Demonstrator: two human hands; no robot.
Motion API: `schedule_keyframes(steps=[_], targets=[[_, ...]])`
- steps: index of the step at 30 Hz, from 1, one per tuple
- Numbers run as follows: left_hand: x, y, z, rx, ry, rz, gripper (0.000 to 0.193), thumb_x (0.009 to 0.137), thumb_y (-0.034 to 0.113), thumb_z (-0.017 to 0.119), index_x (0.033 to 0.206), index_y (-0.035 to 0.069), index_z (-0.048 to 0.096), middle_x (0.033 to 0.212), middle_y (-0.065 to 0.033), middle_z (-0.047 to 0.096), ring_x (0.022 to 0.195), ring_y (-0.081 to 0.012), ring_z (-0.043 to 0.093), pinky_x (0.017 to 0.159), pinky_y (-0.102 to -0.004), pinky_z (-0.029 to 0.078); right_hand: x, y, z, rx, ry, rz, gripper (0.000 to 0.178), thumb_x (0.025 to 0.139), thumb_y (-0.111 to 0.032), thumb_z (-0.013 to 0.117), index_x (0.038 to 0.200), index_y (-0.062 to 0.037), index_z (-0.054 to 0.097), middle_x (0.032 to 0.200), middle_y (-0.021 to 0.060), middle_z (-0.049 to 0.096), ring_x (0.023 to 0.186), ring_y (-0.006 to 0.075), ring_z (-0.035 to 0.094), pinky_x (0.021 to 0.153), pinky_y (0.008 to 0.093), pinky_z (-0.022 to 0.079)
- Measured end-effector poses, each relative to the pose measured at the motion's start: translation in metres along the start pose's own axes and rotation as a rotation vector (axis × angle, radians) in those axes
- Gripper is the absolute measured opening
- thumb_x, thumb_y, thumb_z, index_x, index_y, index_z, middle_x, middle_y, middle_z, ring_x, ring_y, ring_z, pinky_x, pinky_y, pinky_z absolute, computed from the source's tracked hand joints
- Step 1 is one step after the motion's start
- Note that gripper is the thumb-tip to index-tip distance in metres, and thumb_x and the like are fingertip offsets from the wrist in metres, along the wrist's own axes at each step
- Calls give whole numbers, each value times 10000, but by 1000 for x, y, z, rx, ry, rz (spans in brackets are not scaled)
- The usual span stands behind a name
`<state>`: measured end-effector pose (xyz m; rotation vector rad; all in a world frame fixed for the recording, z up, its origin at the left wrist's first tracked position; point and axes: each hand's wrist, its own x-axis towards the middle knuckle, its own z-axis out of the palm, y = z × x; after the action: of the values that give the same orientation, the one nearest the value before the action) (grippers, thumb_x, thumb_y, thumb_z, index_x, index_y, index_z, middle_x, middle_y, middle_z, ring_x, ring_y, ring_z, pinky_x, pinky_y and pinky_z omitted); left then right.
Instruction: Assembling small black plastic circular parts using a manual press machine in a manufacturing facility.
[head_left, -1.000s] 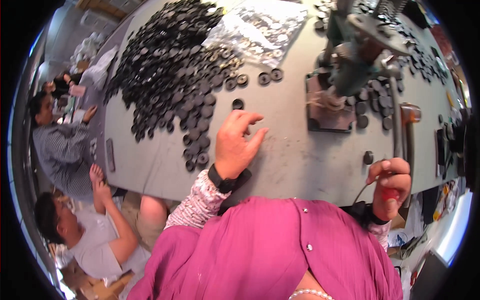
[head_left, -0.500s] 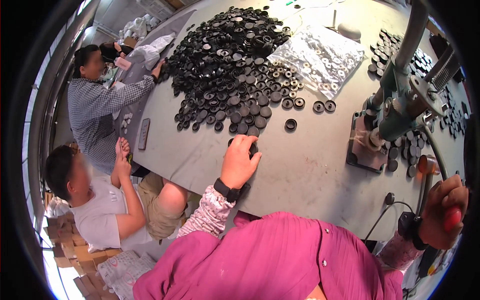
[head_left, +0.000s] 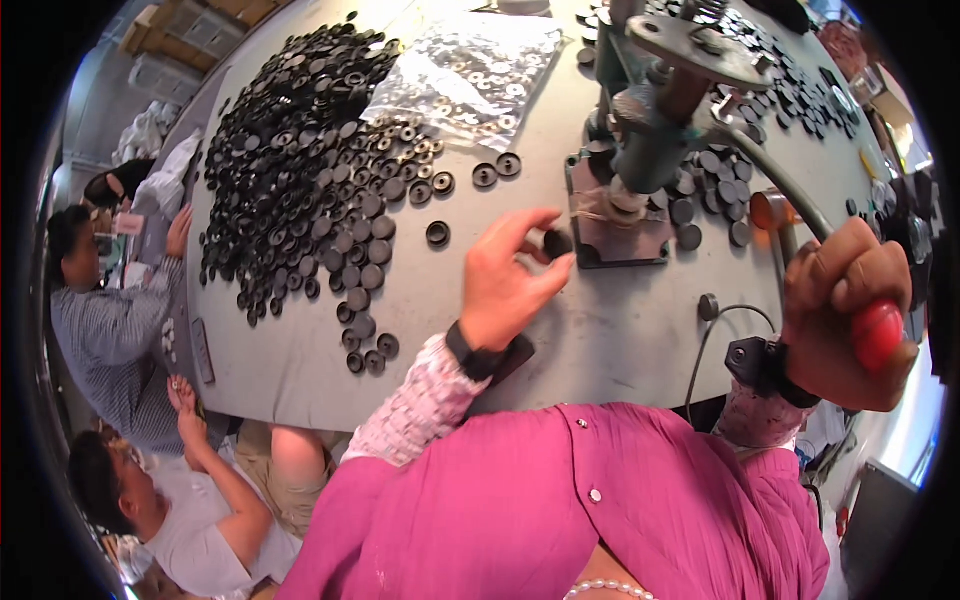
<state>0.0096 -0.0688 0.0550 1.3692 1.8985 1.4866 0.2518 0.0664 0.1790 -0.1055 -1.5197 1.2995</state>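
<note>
Between the thumb and fingers of my left hand [head_left: 508,278] is a small round black cap [head_left: 557,243], held just left of the press base. My right hand [head_left: 845,305] is wrapped round the red grip [head_left: 878,335] of a lever [head_left: 785,180] at the right. That lever runs to a green hand press [head_left: 650,135] with a flat metal base plate [head_left: 625,235] on the table. A big heap of black caps [head_left: 290,150] lies to the left, with a few loose ones [head_left: 368,352] at its near end.
A clear plastic bag of small metal rings [head_left: 470,75] lies behind the heap. More black caps [head_left: 715,180] are spread right of the press, near an orange cylinder [head_left: 772,210]. A thin cable [head_left: 735,312] crosses the near edge. Two people [head_left: 120,310] [head_left: 200,500] are at the left.
My left hand has moved right, from the near edge of the heap to beside the press, with a cap in its fingers. My right hand stays on the lever. The view has swung right.
</note>
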Motion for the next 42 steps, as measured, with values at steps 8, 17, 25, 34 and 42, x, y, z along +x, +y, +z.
schedule_keyframes(steps=[8,17,25,34,42], targets=[[35,1,67,-173,-14,-63,622,726,21,832,1311,44,621,1029,-64,676,663,-92,623,621,-255,537,-24,-4,-4,-72,-100,31,706,911,-754,513,920,-47,517,760,147,542,499,186,507,576,329,461],[24,-16,57,-144,-21,17,478,734,13,845,1181,15,674,1004,-69,646,763,-120,648,652,-254,569,-28,2,-1,-63,-51,13,624,906,-690,534,884,-67,501,750,105,485,439,157,448,517,323,408],[29,12,52,67,-86,50,331,743,25,840,1050,-8,722,948,-46,659,704,-84,622,625,-240,536,-29,0,-1,-85,-34,37,662,876,-720,555,871,-60,501,741,106,488,425,154,440,499,316,417],[39,4,69,178,83,173,307,717,151,916,919,5,738,764,-49,643,642,-157,630,596,-289,509,-13,-5,-5,-103,-53,37,688,869,-729,550,839,-43,512,690,114,502,399,137,434,426,259,404],[43,0,69,50,-10,60,351,716,80,903,1017,11,736,875,-44,645,721,-133,644,663,-277,530,-25,-6,2,-81,2,86,642,886,-684,565,842,-46,506,735,109,488,450,161,478,468,290,420]])
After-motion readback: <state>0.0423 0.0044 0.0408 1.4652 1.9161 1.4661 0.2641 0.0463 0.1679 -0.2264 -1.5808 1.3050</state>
